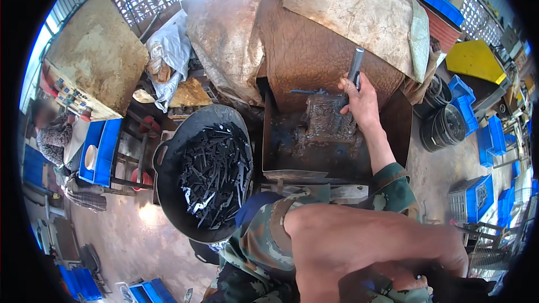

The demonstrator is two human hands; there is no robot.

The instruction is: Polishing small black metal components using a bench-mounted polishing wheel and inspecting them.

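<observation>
Over a rusty metal trough (297, 164), the right hand (364, 101) grips a dark cylindrical rod (356, 64); the left hand (443, 258), I cannot tell. Blue plastic bins (78, 281) edge the pale floor (149, 241).

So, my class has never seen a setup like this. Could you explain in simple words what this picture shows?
There is no robot here: a person works with bare hands. The one picture comes from a fisheye camera worn on the head and looking down, so straight edges bend near its rim.

The right hand grips a dark rod with a pale end, above a metal tray. In the tray sits a rough, dark block. The left forearm crosses the lower foreground; whether its hand holds anything is unclear.

To the tray's left stands a black tub with dark strips inside.
</observation>
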